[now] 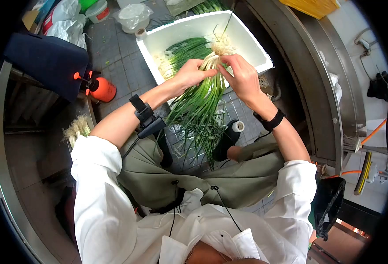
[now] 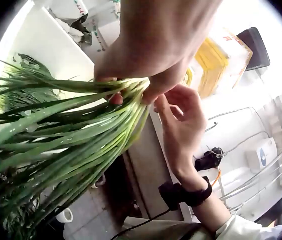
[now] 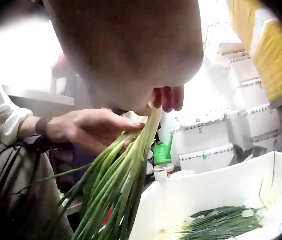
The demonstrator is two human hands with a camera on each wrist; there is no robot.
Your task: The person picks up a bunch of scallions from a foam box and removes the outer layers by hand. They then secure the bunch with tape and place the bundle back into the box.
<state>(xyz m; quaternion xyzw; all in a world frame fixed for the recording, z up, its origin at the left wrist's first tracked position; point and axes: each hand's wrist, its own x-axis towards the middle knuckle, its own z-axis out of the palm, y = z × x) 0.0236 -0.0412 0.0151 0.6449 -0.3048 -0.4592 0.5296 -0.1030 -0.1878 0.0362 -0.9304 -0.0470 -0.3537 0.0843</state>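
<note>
A thick bunch of scallions (image 1: pixel 198 105) hangs roots up over the near side of a white foam box (image 1: pixel 262 50), its long green leaves spreading down toward the floor. My left hand (image 1: pixel 188 74) grips the bunch around its pale lower stems. At the white ends near the roots, my right hand (image 1: pixel 245 81) pinches at the stalks with thumb and curled fingers. The left wrist view shows the green leaves (image 2: pixel 71 130) fanning out from the left hand. More scallions (image 1: pixel 189 52) lie inside the box, with pale bits around them.
Left on the tiled floor stands an orange spray bottle (image 1: pixel 103 89). Behind it are a lidded white tub (image 1: pixel 98 12) and a plastic-covered container (image 1: pixel 133 18). More scallions (image 1: pixel 77 127) lie beside my left arm. A metal counter (image 1: pixel 308 88) runs along the right.
</note>
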